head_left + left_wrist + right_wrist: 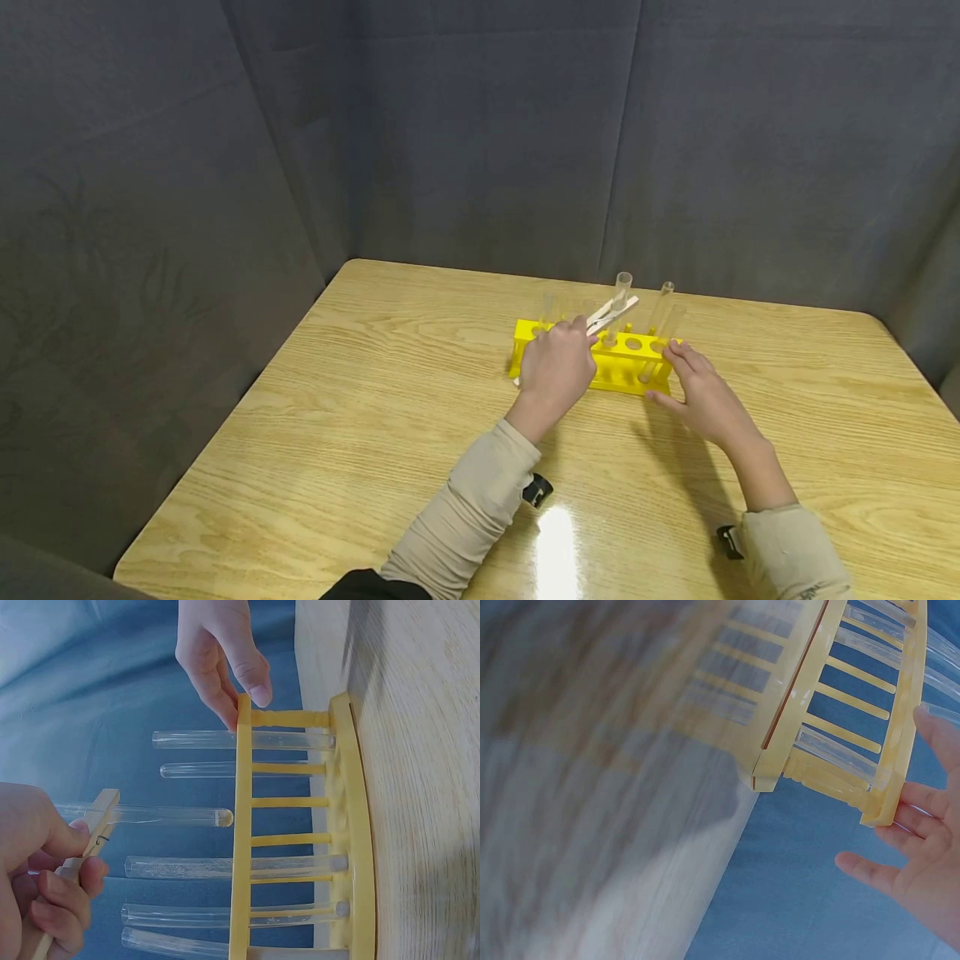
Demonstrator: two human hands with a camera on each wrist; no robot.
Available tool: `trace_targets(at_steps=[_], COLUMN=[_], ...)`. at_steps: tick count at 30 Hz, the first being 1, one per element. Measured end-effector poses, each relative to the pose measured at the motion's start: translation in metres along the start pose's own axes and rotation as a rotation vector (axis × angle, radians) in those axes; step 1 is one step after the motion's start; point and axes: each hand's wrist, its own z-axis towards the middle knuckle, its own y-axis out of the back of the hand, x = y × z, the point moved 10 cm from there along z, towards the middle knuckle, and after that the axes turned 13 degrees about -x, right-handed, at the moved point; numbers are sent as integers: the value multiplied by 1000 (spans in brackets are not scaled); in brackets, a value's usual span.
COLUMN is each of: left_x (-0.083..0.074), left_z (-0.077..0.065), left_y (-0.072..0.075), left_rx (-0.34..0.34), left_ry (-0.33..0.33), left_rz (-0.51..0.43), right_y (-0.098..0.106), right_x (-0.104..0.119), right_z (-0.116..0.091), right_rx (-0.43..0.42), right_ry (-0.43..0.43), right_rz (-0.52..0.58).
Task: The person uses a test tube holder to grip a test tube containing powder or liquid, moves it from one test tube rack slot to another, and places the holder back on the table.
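My left hand (557, 362) grips a wooden test-tube clamp (615, 315). Its jaws are round a clear test tube (172, 816), which hangs upright with its rounded bottom just above the top plate of a yellow test-tube rack (243, 825). At the rack's right end, my right hand (708, 400) touches the top plate with its fingertips (901, 796), its fingers fairly straight and the thumb apart. Beside that hand, one test tube (195, 740) stands in the rack, and another tube (199, 771) behind it has its rounded end up.
Several more clear tubes (176, 868) stand toward the rack's left end. The rack is on a wood-grain table (337, 400), near its far edge. Dark cloth curtains (480, 150) hang behind and at the left.
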Motion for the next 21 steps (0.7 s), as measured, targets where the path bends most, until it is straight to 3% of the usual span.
trace_targets(at_steps=[21], left_x=[2], left_z=[0], left_y=[-4], left_rx=[20], left_ry=[11], left_rz=[1], right_y=[0], right_x=[1], right_z=[0], right_rx=[-6], right_ry=[2], right_rz=[9])
